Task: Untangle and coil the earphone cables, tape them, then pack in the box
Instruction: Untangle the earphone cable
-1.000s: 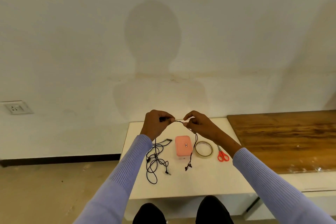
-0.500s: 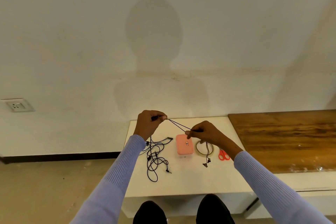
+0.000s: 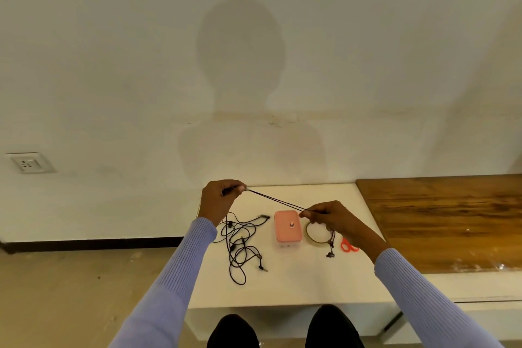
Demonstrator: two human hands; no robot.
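left hand (image 3: 219, 200): raised above the far left part of the white table (image 3: 296, 288), fingers curled, thumb and forefinger pinching one end of a black earphone cable (image 3: 275, 200).
right hand (image 3: 329, 216): lower and to the right, above the tape roll, fingertips pinching the same cable near the far right corner of the pink box.
held earphone cable: doubled strand drawn taut and straight between the two hands, sloping down from left to right; past the right hand its loose end hangs down, with small earbud pieces (image 3: 330, 254) dangling just over the table beside the tape roll.
second earphone cable (image 3: 240, 246): black, lying in a loose tangle of loops on the table left of the box, under the left hand; its jack plug (image 3: 262, 268) lies at the near right of the tangle, another end piece (image 3: 265, 217) at the far right, near the box.
pink box (image 3: 287, 230): small, rectangular, lid on, a small label on top; it sits mid-table between the tangled cable and the tape roll, touching neither.
tape roll (image 3: 317, 233): clear ring lying flat just right of the box, partly covered by the right hand.
scissors (image 3: 348, 246): red handles showing right of the tape roll, blades hidden behind the right wrist.
sleeves (image 3: 180, 271): light purple ribbed knit on both forearms.
wooden board (image 3: 443, 217): brown surface adjoining the table on the right.
wall socket (image 3: 28, 162): white, on the wall far left.
wall: pale, carrying the person's shadow (image 3: 240, 65).
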